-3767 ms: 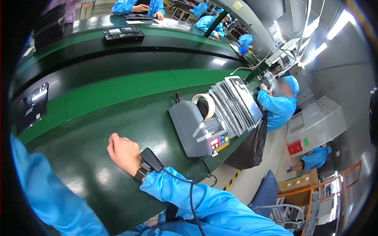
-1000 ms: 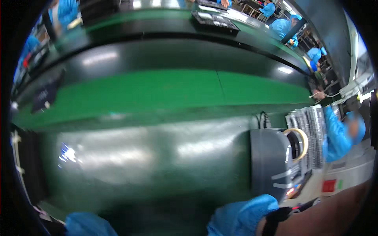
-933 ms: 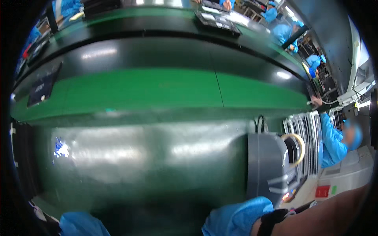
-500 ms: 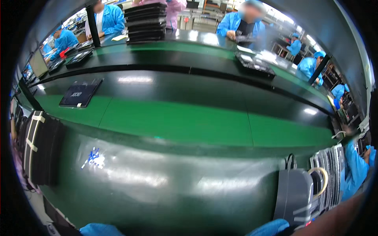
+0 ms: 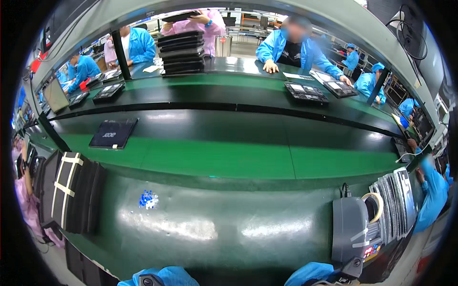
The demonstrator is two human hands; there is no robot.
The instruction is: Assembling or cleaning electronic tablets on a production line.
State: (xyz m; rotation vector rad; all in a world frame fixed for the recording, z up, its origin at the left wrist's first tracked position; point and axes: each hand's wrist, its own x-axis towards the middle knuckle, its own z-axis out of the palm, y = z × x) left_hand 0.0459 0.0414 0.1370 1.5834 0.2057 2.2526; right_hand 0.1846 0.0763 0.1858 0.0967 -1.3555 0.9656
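Neither of my hands shows. At the lower edge are my left blue sleeve [image 5: 174, 276] and my right blue sleeve [image 5: 310, 273], each beside a small dark camera-like device. Between and beyond the sleeves stretches the green worktop [image 5: 229, 252]. A small heap of blue and clear bits [image 5: 149, 199] lies on it, beyond my left sleeve. Nearest to my right sleeve stands a grey tape dispenser [image 5: 350, 224] with lit buttons and a cream tape roll [image 5: 375, 206].
Black trays bound with cream tape [image 5: 67, 190] stand at left. Flat panels [image 5: 396, 205] lean in a row at right. A dark laptop lid [image 5: 113, 133] lies on the green belt [image 5: 229, 157]. Across it, co-workers handle laptop parts [image 5: 305, 92] near stacked black trays [image 5: 182, 52].
The view has shifted, bringing more of both sleeves and the dispenser's lit buttons into sight. The co-worker opposite now has both arms spread, one hand at a laptop part.
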